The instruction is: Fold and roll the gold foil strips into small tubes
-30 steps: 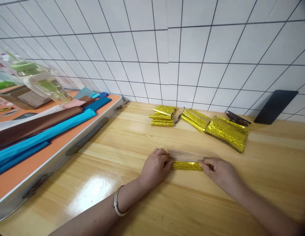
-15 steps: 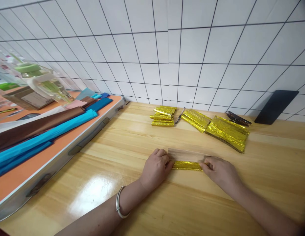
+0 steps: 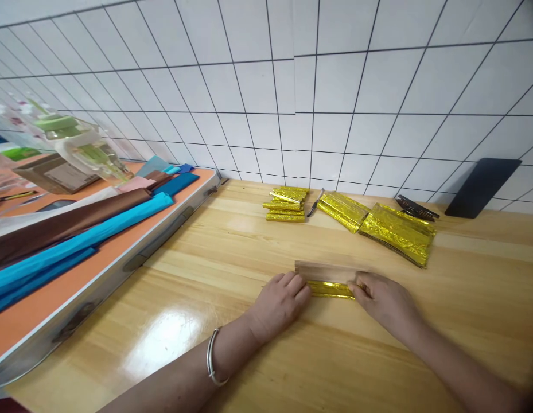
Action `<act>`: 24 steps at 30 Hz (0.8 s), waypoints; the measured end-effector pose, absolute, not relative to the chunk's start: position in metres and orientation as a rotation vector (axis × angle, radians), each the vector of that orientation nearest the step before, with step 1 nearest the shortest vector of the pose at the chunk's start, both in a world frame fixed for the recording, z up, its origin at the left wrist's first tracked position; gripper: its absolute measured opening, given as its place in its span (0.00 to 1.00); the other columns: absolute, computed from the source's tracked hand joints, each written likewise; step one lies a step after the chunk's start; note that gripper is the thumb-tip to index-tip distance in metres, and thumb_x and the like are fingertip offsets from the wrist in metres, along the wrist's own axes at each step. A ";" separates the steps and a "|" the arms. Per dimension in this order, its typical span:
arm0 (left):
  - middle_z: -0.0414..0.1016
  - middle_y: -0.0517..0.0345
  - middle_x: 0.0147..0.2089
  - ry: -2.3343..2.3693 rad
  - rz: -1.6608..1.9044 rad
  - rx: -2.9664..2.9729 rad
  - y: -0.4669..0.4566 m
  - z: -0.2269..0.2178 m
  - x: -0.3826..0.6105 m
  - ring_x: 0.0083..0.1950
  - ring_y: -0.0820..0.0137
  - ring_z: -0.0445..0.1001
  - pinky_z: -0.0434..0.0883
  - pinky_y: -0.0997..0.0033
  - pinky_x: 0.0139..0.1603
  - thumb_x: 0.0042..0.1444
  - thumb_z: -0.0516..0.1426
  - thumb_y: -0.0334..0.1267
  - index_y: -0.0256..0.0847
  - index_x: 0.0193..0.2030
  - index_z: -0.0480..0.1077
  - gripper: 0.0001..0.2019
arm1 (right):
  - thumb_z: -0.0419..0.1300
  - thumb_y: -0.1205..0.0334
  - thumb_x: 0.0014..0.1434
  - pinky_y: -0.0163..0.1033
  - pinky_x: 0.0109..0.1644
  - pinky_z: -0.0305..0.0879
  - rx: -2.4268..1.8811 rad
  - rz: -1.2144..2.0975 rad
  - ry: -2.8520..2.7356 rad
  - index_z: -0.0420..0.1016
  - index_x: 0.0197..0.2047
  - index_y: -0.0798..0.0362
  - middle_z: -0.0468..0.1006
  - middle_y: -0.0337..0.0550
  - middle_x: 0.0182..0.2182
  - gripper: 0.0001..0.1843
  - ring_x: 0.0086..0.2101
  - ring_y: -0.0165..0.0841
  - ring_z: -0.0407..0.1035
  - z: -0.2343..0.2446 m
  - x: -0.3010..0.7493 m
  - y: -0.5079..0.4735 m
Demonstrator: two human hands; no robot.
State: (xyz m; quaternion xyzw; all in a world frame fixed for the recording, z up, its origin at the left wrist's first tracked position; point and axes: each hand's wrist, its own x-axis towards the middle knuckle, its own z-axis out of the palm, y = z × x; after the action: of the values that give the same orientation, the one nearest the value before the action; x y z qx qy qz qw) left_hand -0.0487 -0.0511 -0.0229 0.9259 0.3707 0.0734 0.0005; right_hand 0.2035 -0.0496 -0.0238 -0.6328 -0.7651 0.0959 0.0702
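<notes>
A sheet of gold foil paper (image 3: pixel 333 289) lies in front of me. Its near edge is folded up with the shiny gold side showing, and its far part is dull brown. My left hand (image 3: pixel 286 298) rests over the left end, fingers bent and close together, pressing on the fold; its fingertips are partly hidden. At the right end, my right hand (image 3: pixel 373 292) pinches the folded edge between thumb and curled fingers. The silver bangle (image 3: pixel 211 357) is on my left wrist.
Narrow folded gold strips (image 3: pixel 286 205) are piled near the wall, beside a pen (image 3: pixel 315 202). Flat gold foil sheets (image 3: pixel 397 232) lie to the right, near a black hair clip (image 3: pixel 416 208) and a dark panel (image 3: pixel 483 188). Coloured rolls (image 3: pixel 120 221) cover an orange-topped surface at left.
My left hand has shifted slightly right and nearer me, its fist loosening and flattening over the fold. My right hand stays at the right end.
</notes>
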 end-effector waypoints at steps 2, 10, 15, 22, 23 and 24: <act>0.69 0.49 0.44 1.052 0.202 2.926 -0.055 -0.021 -0.048 0.44 0.64 0.67 0.69 0.63 0.43 0.61 0.47 0.30 0.38 0.48 0.64 0.10 | 0.50 0.55 0.59 0.33 0.26 0.49 -1.908 0.273 -2.307 0.66 0.27 0.50 0.74 0.38 0.25 0.12 0.26 0.30 0.67 -0.024 0.203 -0.050; 0.60 0.40 0.61 0.950 0.293 2.926 -0.081 -0.032 -0.035 0.64 0.56 0.55 0.59 0.56 0.62 0.61 0.47 0.32 0.30 0.62 0.53 0.22 | 0.49 0.55 0.60 0.34 0.29 0.51 -1.916 0.258 -2.333 0.66 0.29 0.50 0.75 0.40 0.27 0.12 0.28 0.31 0.68 -0.024 0.202 -0.050; 0.57 0.40 0.63 0.971 0.298 2.914 -0.084 -0.036 -0.032 0.65 0.56 0.52 0.57 0.55 0.63 0.61 0.46 0.33 0.30 0.62 0.52 0.22 | 0.49 0.55 0.60 0.34 0.28 0.51 -1.920 0.268 -2.333 0.66 0.28 0.50 0.74 0.39 0.27 0.12 0.28 0.31 0.67 -0.025 0.204 -0.050; 0.58 0.41 0.62 0.979 0.310 2.903 -0.084 -0.036 -0.032 0.65 0.58 0.53 0.58 0.56 0.63 0.62 0.45 0.34 0.30 0.63 0.51 0.23 | 0.49 0.55 0.59 0.34 0.28 0.50 -1.909 0.267 -2.323 0.65 0.27 0.50 0.74 0.38 0.26 0.12 0.27 0.30 0.66 -0.028 0.205 -0.049; 0.59 0.42 0.62 0.989 0.310 2.899 -0.084 -0.037 -0.031 0.65 0.58 0.54 0.58 0.56 0.63 0.62 0.45 0.34 0.29 0.63 0.51 0.23 | 0.49 0.55 0.59 0.34 0.28 0.50 -1.912 0.274 -2.319 0.65 0.27 0.50 0.74 0.38 0.26 0.12 0.27 0.30 0.66 -0.028 0.205 -0.049; 0.59 0.42 0.62 1.002 0.307 2.894 -0.084 -0.037 -0.030 0.64 0.58 0.54 0.58 0.57 0.63 0.62 0.45 0.34 0.29 0.63 0.51 0.23 | 0.50 0.55 0.59 0.33 0.28 0.50 -1.913 0.285 -2.316 0.65 0.27 0.50 0.74 0.38 0.26 0.12 0.27 0.30 0.66 -0.029 0.205 -0.049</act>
State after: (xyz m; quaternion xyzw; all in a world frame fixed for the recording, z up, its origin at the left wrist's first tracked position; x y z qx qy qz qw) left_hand -0.0304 -0.0836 -0.0367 0.9398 0.3254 0.0998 0.0316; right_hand 0.2050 -0.0493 -0.0287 -0.6328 -0.7660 0.0941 0.0623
